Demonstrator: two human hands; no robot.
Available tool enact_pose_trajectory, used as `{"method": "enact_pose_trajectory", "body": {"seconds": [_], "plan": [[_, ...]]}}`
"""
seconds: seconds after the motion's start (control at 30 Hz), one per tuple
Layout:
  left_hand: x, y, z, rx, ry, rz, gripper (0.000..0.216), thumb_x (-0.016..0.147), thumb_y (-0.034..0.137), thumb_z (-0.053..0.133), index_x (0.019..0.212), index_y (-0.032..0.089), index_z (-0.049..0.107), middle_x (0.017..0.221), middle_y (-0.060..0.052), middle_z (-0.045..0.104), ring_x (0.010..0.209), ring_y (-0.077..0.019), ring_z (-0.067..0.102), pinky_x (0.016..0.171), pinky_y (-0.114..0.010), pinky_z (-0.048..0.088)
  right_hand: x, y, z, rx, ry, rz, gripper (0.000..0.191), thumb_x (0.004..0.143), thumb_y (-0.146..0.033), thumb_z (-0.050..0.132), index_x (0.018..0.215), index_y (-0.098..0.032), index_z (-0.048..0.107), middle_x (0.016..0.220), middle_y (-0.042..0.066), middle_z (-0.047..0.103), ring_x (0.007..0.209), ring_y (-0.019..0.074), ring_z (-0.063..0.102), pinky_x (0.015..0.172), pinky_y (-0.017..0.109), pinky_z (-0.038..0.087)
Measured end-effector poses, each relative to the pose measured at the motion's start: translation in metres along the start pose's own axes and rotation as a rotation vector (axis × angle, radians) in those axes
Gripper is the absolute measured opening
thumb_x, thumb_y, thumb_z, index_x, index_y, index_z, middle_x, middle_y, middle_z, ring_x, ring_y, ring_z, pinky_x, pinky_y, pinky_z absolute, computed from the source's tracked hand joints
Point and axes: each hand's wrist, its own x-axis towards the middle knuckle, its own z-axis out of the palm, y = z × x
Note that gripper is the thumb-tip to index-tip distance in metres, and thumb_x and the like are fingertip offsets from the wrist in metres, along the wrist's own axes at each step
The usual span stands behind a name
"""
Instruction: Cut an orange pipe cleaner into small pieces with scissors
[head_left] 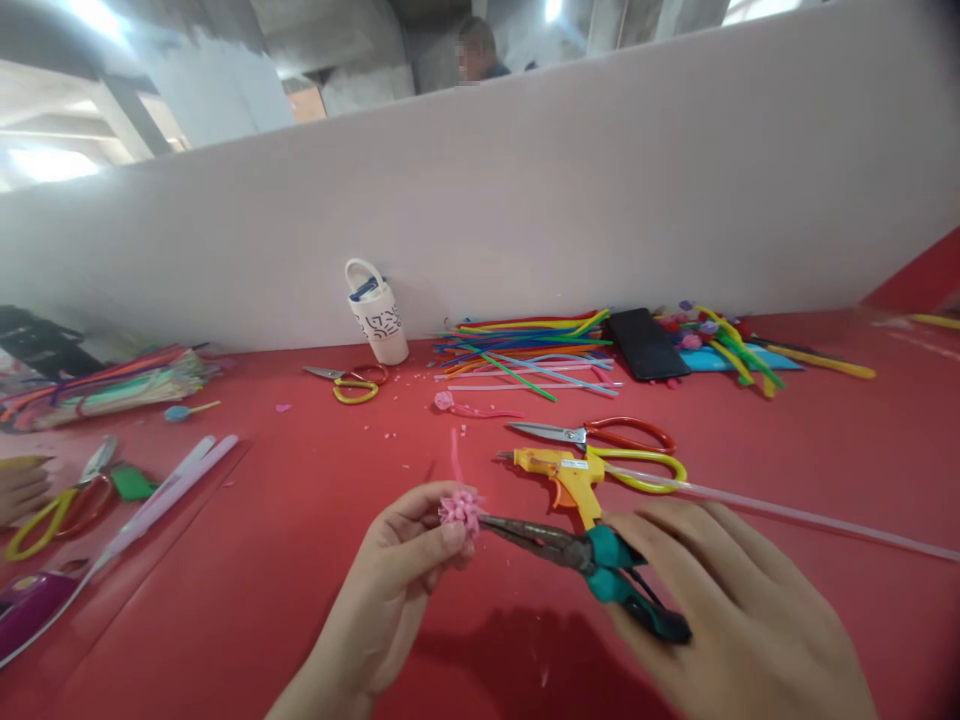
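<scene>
My left hand pinches a small pink pipe-cleaner flower between thumb and fingers, low in the middle of the view. My right hand grips teal-handled long-nose pliers, whose tips touch the flower's right side. A thin pink stem rises from behind the flower. Just beyond the pliers lie a yellow glue gun with a clear glue stick trailing right, and red-and-yellow scissors.
On the red table a pile of coloured pipe cleaners, a black phone and a white cup-shaped bag lie against a white partition. More scissors and sticks lie left, near another person's hand.
</scene>
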Motion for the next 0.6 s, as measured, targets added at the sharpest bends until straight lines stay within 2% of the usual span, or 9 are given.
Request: {"method": "enact_pose_trajectory", "body": {"seconds": [0.13,0.27,0.37,0.6], "plan": [[0.0005,0.0005,-0.0001,0.001,0.024,0.022,0.024,0.063,0.014,0.076,0.086,0.016,0.071,0.07,0.0,0.065,0.06,-0.006,0.056,0.059,-0.012,0.044,-0.0021,0.0012,0.0008,0.104,-0.039,0.097,0.024,0.083,-0.025,0.047,0.103,-0.015,0.055,0.096,0.01,0.063,0.086,0.0225,0.058,0.072,0.033,0.047],[0.0005,0.0002,0.0002,-0.037,0.011,0.022,0.022,0.064,0.017,0.075,0.086,0.015,0.071,0.075,-0.002,0.068,0.064,-0.0089,0.06,0.064,-0.016,0.048,-0.005,-0.0033,0.0025,0.123,-0.06,0.059,0.02,0.083,-0.024,0.046,0.099,-0.017,0.057,0.09,0.007,0.066,0.077,0.0195,0.062,0.065,0.031,0.049],[0.0008,-0.0007,-0.0007,-0.052,0.01,0.031,0.016,0.07,0.017,0.07,0.086,0.015,0.07,0.082,-0.004,0.07,0.067,-0.0101,0.061,0.067,-0.019,0.049,-0.0062,-0.0053,0.0038,0.097,-0.045,0.038,0.02,0.083,-0.024,0.047,0.098,-0.015,0.057,0.089,0.007,0.067,0.077,0.021,0.061,0.067,0.033,0.048],[0.0,-0.0019,-0.0005,0.007,-0.001,0.035,0.013,0.074,0.014,0.067,0.086,0.016,0.069,0.079,-0.002,0.068,0.068,-0.0098,0.06,0.067,-0.018,0.048,-0.0053,-0.0046,0.0038,0.068,-0.026,0.027,0.019,0.083,-0.024,0.049,0.097,-0.015,0.058,0.087,0.007,0.067,0.078,0.0211,0.058,0.07,0.033,0.045]]}}
